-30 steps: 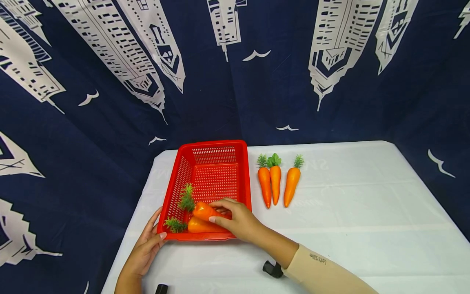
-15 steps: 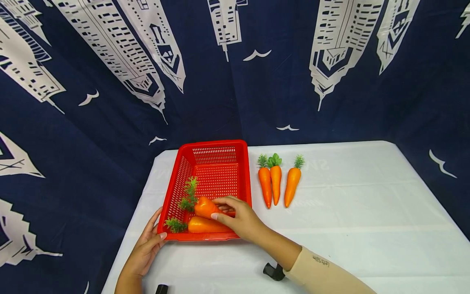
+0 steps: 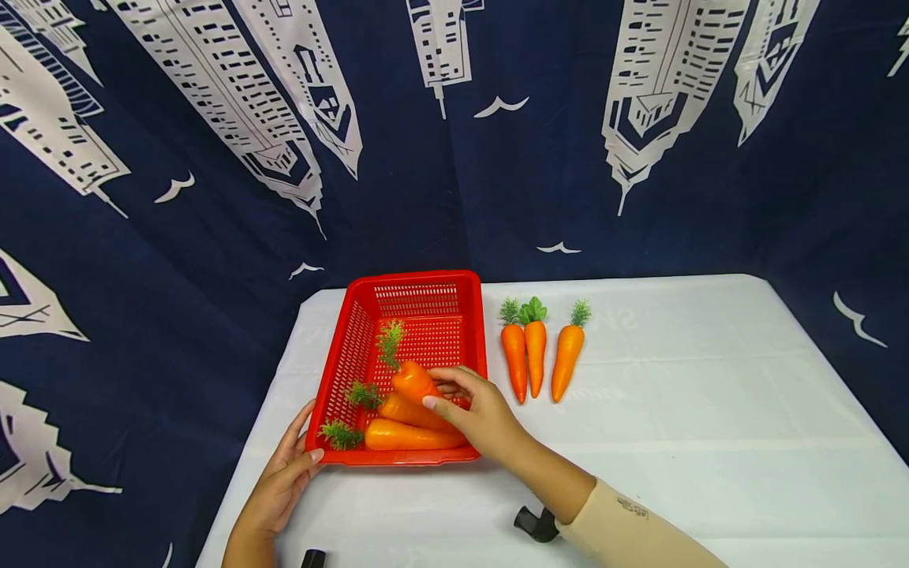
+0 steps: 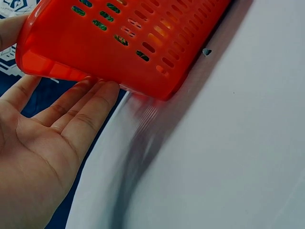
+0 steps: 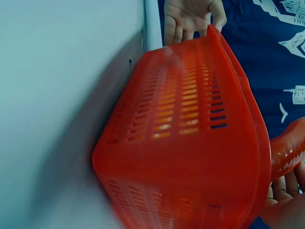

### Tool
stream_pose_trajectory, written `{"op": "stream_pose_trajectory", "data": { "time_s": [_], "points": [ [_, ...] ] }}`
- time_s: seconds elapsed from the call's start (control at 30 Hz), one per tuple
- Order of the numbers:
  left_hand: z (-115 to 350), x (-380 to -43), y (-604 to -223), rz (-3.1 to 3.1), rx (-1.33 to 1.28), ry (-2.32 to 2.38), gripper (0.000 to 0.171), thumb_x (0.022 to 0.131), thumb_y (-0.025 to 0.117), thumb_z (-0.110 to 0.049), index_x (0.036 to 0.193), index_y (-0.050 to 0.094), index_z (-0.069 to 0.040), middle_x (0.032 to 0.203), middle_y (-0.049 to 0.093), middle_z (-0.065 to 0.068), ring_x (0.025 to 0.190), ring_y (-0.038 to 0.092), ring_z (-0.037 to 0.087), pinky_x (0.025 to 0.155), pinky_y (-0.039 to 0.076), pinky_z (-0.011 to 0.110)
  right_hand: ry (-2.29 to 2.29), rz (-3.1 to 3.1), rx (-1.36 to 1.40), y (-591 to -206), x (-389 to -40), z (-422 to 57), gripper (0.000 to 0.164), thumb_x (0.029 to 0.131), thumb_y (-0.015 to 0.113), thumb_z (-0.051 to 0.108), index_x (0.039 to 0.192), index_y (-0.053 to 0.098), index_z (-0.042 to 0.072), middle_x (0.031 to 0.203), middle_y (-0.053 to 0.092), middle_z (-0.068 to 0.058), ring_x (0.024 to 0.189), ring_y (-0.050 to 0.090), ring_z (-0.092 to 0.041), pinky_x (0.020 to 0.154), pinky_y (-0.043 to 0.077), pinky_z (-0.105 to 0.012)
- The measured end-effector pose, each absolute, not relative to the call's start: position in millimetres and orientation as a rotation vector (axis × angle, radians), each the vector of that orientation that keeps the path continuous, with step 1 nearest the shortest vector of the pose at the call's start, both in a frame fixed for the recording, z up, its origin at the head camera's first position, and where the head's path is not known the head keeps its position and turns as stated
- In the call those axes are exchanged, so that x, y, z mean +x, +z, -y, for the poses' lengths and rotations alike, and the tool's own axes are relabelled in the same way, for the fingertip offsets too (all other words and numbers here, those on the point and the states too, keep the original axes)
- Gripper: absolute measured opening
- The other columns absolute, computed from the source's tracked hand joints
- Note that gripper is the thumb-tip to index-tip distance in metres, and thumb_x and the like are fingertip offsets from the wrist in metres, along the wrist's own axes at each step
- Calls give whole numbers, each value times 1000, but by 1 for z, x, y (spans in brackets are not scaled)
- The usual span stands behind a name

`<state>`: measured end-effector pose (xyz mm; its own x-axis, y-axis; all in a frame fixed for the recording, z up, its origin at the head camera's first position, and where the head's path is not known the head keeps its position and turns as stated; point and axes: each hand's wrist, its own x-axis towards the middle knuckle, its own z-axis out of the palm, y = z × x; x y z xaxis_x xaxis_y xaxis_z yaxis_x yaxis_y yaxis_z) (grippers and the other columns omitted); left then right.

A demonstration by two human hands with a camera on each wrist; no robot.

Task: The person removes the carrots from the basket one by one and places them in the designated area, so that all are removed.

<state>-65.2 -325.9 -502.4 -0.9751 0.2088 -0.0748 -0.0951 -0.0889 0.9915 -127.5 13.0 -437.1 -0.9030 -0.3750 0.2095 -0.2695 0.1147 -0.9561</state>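
A red plastic basket (image 3: 476, 347) with slotted walls stands at the left of the white table. My left hand (image 3: 282, 477) grips its near left corner, thumb over the rim and fingers along the outer wall. My right hand (image 3: 490, 418) pinches an orange carrot (image 3: 413, 382) with feathery green leaves inside the basket, its tip hidden by the hand. Below it, a second carrot (image 3: 408, 412) and a third carrot (image 3: 405, 435) lie near the front wall. In the right wrist view, the held carrot (image 5: 286, 149) shows beyond the rim.
Three more carrots lie on the white table (image 3: 682, 442) right of the basket: a left one (image 3: 514, 359), a middle one (image 3: 536, 355) and a right one (image 3: 567, 359). Black objects (image 3: 536, 524) sit near the front. A dark blue printed cloth (image 3: 398, 197) hangs behind.
My right hand has moved up and to the right with its carrot, uncovering more of the two carrots beneath. My left hand stays on the basket corner.
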Motion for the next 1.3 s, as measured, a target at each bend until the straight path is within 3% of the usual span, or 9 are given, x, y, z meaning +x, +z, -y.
{"op": "stream_pose_trajectory", "data": {
  "time_s": [0.37,0.53,1.0,1.3],
  "points": [
    [324,-65,-503,-1986,59,2160,75,103,47,-4,164,11,-30,153,40,-6,129,57,4,101,50,22,-2097,-2179,-547,-430,-135,-30,41,94,72,20,133,62,10,130,64,-10,116,63,-24,97,51,-18],
    [325,-66,-502,-1986,70,2167,75,103,47,-4,164,11,-30,156,35,-1,130,56,4,101,50,22,-2119,-2180,-496,-427,-140,-38,42,94,72,19,134,62,9,129,65,-12,116,63,-25,96,51,-17],
    [325,-66,-503,-1997,37,2156,76,103,47,-4,163,11,-31,157,34,-2,130,56,4,101,50,22,-2176,-2200,-305,-433,-155,-63,46,95,72,26,136,60,9,129,64,-12,115,62,-25,93,53,-16],
    [324,-66,-502,-1990,26,2158,75,103,47,-4,163,12,-32,157,35,-3,129,56,4,101,50,22,-2185,-2229,-166,-441,-165,-81,50,95,72,29,139,57,9,128,63,-14,114,60,-17,91,52,-15]
  ]
}}
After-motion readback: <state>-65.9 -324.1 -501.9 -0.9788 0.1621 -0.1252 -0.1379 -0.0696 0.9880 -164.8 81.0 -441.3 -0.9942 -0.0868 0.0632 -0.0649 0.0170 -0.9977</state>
